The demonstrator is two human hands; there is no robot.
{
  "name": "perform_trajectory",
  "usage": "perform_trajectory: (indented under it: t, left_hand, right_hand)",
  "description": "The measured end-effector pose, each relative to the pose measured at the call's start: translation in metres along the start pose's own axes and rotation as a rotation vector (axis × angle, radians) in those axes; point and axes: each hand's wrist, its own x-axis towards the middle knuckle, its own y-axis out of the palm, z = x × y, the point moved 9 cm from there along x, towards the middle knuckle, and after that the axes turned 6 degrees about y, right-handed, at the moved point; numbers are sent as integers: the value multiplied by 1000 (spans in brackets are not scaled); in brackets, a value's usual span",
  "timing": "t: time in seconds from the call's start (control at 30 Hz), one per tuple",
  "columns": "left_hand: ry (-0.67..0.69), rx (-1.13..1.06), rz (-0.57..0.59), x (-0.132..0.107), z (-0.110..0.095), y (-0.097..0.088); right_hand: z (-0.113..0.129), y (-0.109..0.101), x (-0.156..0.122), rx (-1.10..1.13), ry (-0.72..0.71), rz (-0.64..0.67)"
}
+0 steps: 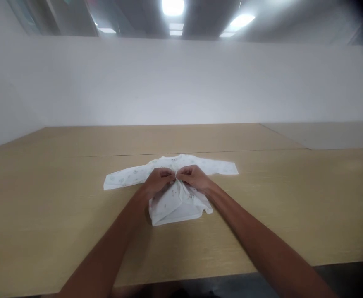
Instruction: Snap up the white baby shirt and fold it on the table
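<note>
Hands meet at the middle of a small white long-sleeved baby top [172, 207], which lies flat on a pale wood-grain table [41, 215]. From where I watch, my left hand [158, 181] and my right hand [194, 177] are curled almost shut, their fingertips [174, 175] touching as both pinch the cloth just below the collar. That pinch gathers the front edges at the centre, so the fabric beneath bunches into soft folds. The sleeve on my left [119, 180] and the sleeve on my right [220, 166] spread outward, showing a faint pale print. The hem points towards me, with open tabletop between it and the table's near edge [231, 275]. My forearms [256, 240] cross that space. Wide stretches of table extend beyond both cuffs.
</note>
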Motion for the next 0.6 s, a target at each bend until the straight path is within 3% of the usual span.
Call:
perform_trajectory:
  t: [0.3, 0.47, 0.6]
  left_hand:
    - [28, 165, -61, 1, -2, -5]
    - [78, 193, -36, 3, -4, -2]
    - [126, 291, 5, 4, -7, -1]
  right_hand:
    - [14, 1, -5, -236, -104, -57]
    - [-7, 2, 0, 11, 112, 25]
    - [-16, 2, 4, 141, 170, 61]
